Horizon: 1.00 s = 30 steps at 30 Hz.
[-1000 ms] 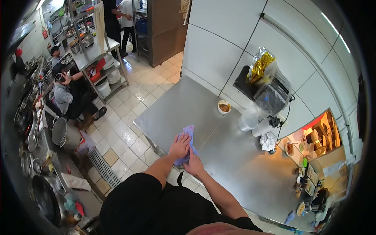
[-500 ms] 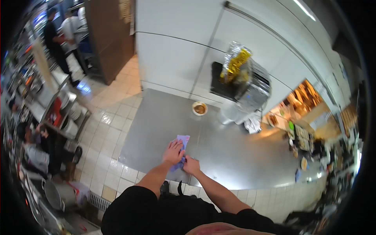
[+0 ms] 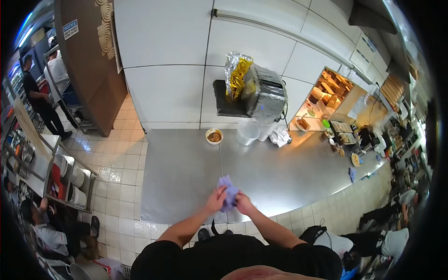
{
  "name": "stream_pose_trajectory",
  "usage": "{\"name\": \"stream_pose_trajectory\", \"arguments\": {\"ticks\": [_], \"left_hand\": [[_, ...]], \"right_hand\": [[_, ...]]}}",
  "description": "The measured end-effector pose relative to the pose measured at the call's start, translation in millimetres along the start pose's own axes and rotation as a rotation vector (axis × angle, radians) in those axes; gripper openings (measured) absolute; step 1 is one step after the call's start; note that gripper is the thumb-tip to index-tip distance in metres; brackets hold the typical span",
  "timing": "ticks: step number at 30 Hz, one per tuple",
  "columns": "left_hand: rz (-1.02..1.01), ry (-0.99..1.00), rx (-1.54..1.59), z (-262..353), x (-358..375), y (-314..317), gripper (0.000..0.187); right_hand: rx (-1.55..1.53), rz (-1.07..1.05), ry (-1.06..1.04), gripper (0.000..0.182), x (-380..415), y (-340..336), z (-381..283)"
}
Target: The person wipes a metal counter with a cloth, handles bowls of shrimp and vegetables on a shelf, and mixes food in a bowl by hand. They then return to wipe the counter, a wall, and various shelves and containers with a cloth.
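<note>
"Purple cloth (image 3: 229, 193); position and grip?"

"Bunched between both hands, over the near part of the steel bench (image 3: 179, 182); right hand (image 3: 243, 203) curled closed on its right edge; left hand (image 3: 216, 199) at its left side, blurred, grip cannot be told."

"Handling?"

"Probably light, limp, not fragile; likely best held by a gathered fold or opposite edges."

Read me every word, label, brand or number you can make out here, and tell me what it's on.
"NOTICE": on the sign on the brown partition; the smaller lines below are unreadable.
Pale sheet toward the right: too small to read.
Purple cloth: no readable text.
</note>
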State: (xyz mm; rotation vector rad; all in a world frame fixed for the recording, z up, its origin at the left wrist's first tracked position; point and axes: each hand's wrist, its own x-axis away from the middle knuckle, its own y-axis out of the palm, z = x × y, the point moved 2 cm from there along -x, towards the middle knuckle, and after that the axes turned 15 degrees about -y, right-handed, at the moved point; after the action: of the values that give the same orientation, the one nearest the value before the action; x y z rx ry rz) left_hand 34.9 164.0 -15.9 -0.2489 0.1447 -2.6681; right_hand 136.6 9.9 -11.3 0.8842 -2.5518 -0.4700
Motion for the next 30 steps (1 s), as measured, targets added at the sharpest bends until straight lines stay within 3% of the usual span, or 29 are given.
{"name": "stream_pose_trajectory", "arguments": {"ticks": [2, 5, 7, 9, 11, 14, 17, 19, 20, 22, 23, 24, 25, 26, 27, 29, 30], "left_hand": [[-0.133, -0.103, 0.151, 11.9, 36.1, 11.2, 0.045], [-0.128, -0.175, 0.375, -29.6, 67.0, 15.1, 0.044], [-0.101, -0.285, 0.504, -51.8, 86.6, -5.0, 0.042], [0.050, -0.432, 0.409, -60.6, 107.4, -43.8, 0.042], [0.245, -0.350, 0.456, -83.1, 116.5, -88.6, 0.040], [0.609, -0.358, 0.306, -51.4, 150.7, -169.7, 0.037], [0.911, -0.356, 0.443, -91.9, 187.9, -243.6, 0.035], [1.097, -0.379, 0.470, -114.2, 221.0, -279.7, 0.034], [1.214, -0.513, 0.298, -118.6, 244.7, -293.0, 0.034], [1.272, -0.669, 0.326, -178.6, 287.2, -315.2, 0.035], [1.268, -0.802, 0.287, -211.9, 311.9, -321.3, 0.038], [1.184, -0.918, -0.021, -276.5, 339.3, -332.6, 0.045], [0.925, -1.140, 0.077, -303.0, 364.8, -339.2, 0.048], [0.619, -1.232, 0.032, -334.0, 387.1, -345.8, 0.050], [0.450, -1.465, 0.094, -326.3, 407.4, -347.4, 0.052], [0.110, -1.578, 0.097, -322.3, 446.6, -357.5, 0.062], [0.048, -1.575, 0.088, -325.9, 462.7, -369.9, 0.064]], "right_hand": [[-0.391, -0.163, 0.045, 0.047, 22.1, -7.6, -35.6], [-0.684, -0.022, 0.121, 0.057, 58.8, -0.9, -83.6], [-0.708, 0.018, 0.109, 0.054, 62.5, -3.8, -84.2], [-0.684, -0.052, 0.077, 0.051, 62.0, 1.8, -81.8], [-0.669, -0.165, 0.164, 0.048, 40.6, -3.9, -62.2], [-0.570, -0.276, 0.224, 0.044, -0.9, 26.8, -45.7], [-0.336, -0.303, 0.242, 0.039, -44.8, 52.6, -41.0], [-0.170, -0.344, 0.197, 0.036, -48.6, 101.8, -71.0], [-0.068, -0.329, 0.097, 0.037, -57.1, 116.6, -72.0], [0.125, -0.289, -0.107, 0.040, -72.6, 140.2, -67.9], [0.440, -0.259, -0.171, 0.043, -85.3, 144.6, -64.1], [0.753, -0.219, -0.238, 0.047, -96.8, 146.8, -58.2], [1.050, -0.166, -0.323, 0.049, -98.2, 151.8, -51.8], [1.341, -0.102, -0.412, 0.050, -95.6, 165.6, -43.3], [1.484, -0.014, -0.467, 0.053, -90.5, 183.8, -30.3], [1.790, 0.169, -0.553, 0.061, -72.2, 214.6, -12.4], [1.701, 0.089, -0.572, 0.059, -66.8, 227.9, 2.1]]}}
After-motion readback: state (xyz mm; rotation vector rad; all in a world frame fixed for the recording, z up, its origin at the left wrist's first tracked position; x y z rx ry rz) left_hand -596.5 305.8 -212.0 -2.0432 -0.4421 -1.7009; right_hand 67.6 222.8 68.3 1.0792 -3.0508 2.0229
